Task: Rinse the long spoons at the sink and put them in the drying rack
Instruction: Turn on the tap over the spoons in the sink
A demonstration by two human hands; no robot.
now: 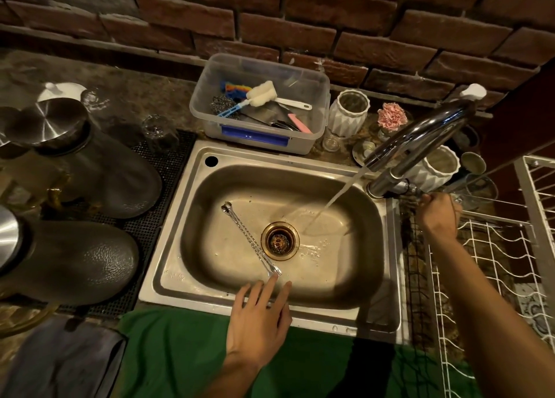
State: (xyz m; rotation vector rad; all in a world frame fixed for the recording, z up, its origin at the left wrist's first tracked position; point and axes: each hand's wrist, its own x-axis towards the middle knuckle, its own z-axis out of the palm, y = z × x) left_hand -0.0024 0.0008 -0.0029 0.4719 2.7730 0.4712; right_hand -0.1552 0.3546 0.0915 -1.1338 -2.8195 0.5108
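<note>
The spoons (250, 239) lie side by side on the sink (180, 232) floor, just left of the drain (280, 241), their near ends by the front wall. The left hand (258, 316) reaches over the front rim, fingers straight and spread, fingertips just short of those ends (whether they touch is unclear). The right hand (439, 214) grips the tap (420, 136) lever at the base; water runs into the basin. The rack (492, 265) stands right of the sink.
</note>
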